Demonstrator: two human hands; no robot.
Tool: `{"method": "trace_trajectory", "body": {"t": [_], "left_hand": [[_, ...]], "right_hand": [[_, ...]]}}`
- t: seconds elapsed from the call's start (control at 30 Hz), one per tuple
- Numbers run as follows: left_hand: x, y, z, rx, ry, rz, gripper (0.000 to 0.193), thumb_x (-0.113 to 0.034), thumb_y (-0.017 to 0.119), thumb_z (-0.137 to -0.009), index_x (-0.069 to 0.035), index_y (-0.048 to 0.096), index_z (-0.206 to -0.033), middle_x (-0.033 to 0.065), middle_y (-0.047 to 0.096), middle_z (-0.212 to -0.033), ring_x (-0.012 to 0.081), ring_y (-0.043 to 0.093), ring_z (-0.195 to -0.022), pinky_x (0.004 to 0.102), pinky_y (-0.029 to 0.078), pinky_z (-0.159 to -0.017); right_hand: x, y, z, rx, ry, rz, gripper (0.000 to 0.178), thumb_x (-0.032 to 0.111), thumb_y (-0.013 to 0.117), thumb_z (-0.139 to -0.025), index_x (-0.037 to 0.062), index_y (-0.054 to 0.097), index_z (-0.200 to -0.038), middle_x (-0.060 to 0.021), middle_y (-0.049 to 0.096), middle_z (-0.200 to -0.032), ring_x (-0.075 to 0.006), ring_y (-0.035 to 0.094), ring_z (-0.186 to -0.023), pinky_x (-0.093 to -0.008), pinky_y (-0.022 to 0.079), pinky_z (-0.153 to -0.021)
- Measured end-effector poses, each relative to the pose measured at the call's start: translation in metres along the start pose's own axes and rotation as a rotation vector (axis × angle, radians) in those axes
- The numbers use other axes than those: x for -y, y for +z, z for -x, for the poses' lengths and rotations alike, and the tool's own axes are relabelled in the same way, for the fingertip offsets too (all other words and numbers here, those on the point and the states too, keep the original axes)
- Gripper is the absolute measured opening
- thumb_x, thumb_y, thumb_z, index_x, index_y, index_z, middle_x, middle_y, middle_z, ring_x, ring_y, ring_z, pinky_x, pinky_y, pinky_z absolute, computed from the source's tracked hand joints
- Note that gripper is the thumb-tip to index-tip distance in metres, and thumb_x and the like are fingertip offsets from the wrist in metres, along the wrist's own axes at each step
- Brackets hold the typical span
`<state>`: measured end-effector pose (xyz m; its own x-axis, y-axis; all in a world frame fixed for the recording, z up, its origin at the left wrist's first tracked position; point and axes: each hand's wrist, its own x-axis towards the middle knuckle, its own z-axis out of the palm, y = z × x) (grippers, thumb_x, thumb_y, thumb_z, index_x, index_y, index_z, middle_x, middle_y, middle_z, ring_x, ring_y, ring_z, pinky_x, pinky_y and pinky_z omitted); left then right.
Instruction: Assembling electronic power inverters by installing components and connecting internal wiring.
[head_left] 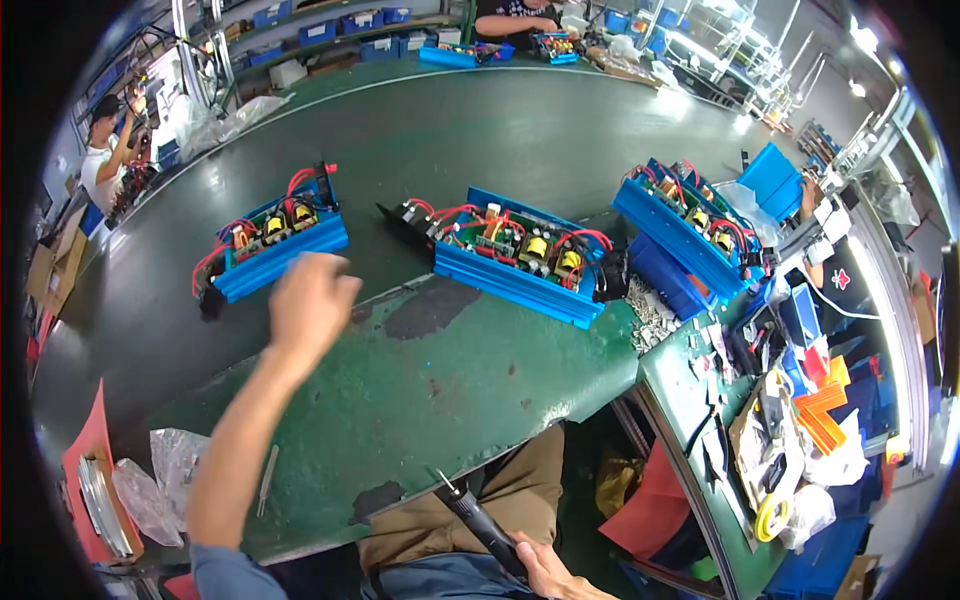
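My left hand (315,300) reaches over the bench with its fingers curled, beside the near edge of a blue metal housing (285,262) on the left. The housing carries a circuit board with yellow-wrapped transformers and red wires. The fingertips are hidden, so I cannot tell whether they touch it or hold something small. Low over my lap, my right hand (545,570) is closed around a black electric screwdriver (480,522), its bit pointing up and left. A second open blue housing (515,278) lies in the middle, with black end pieces and red wires at its ends.
A third blue housing (690,235) rests at the right by a blue bin (672,275) and scattered small metal parts (652,318). A cluttered side table (690,385) stands at the right. Plastic bags (180,465) and a thin rod (268,480) lie left. Co-workers sit beyond.
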<state>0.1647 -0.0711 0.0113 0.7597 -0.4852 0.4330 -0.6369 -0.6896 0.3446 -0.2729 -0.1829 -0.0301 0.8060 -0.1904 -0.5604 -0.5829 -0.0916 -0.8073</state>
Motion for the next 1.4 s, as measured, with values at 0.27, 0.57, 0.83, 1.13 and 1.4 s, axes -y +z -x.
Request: {"method": "trace_trajectory", "body": {"t": [0.27,0.57,0.83,1.13,1.4], "left_hand": [[-0.173,0.152,-0.034,0.763,-0.615,1.175,0.074,-0.063,0.051,-0.098,0.009,0.07,-0.103,0.0153,0.075,-0.093,0.0258,0.074,-0.079,0.0363,0.061,-0.067],[-0.168,0.145,-0.032,0.677,-0.58,1.049,0.062,-0.047,0.05,-0.098,0.01,0.072,-0.086,0.0175,0.076,-0.086,0.0245,0.076,-0.072,0.0315,0.057,-0.058],[-0.045,0.026,0.002,1.019,-0.337,0.741,0.049,-0.035,0.057,-0.093,0.011,0.072,-0.085,0.0202,0.075,-0.08,0.0266,0.076,-0.07,0.031,0.057,-0.058],[0.031,-0.075,0.045,0.758,0.093,0.176,0.027,-0.022,0.062,-0.084,0.001,0.07,-0.095,0.0174,0.072,-0.083,0.0369,0.068,-0.081,0.0472,0.052,-0.074],[0.052,-0.086,0.02,0.888,0.235,0.048,0.023,-0.019,0.064,-0.08,0.002,0.067,-0.088,0.0181,0.07,-0.08,0.0382,0.067,-0.08,0.0491,0.051,-0.072]], "right_hand": [[0.011,-0.003,0.007,-0.014,0.053,-0.004,0.052,0.042,0.033,-0.107,0.0051,0.055,-0.137,-0.0243,0.063,-0.125,-0.0396,0.058,-0.116,-0.0425,0.041,-0.103],[-0.07,-0.004,0.02,-0.213,-0.026,-0.163,0.055,0.044,0.032,-0.109,-0.0003,0.053,-0.134,-0.0153,0.066,-0.092,-0.0258,0.062,-0.083,-0.0384,0.049,-0.079],[-0.082,-0.036,0.0,-0.39,-0.139,-0.388,0.061,0.059,0.029,-0.101,0.0049,0.057,-0.107,-0.006,0.06,-0.074,-0.015,0.056,-0.06,-0.0297,0.044,-0.055],[-0.008,-0.093,-0.064,-0.513,-0.306,-0.152,0.049,0.049,0.044,-0.105,0.0047,0.059,-0.118,-0.0013,0.059,-0.074,-0.0091,0.053,-0.062,-0.0237,0.04,-0.057],[0.08,-0.127,-0.131,-0.586,-0.333,0.375,0.053,0.029,0.07,-0.094,-0.0016,0.053,-0.135,-0.019,0.068,-0.106,-0.0269,0.066,-0.096,-0.038,0.05,-0.089]]}}
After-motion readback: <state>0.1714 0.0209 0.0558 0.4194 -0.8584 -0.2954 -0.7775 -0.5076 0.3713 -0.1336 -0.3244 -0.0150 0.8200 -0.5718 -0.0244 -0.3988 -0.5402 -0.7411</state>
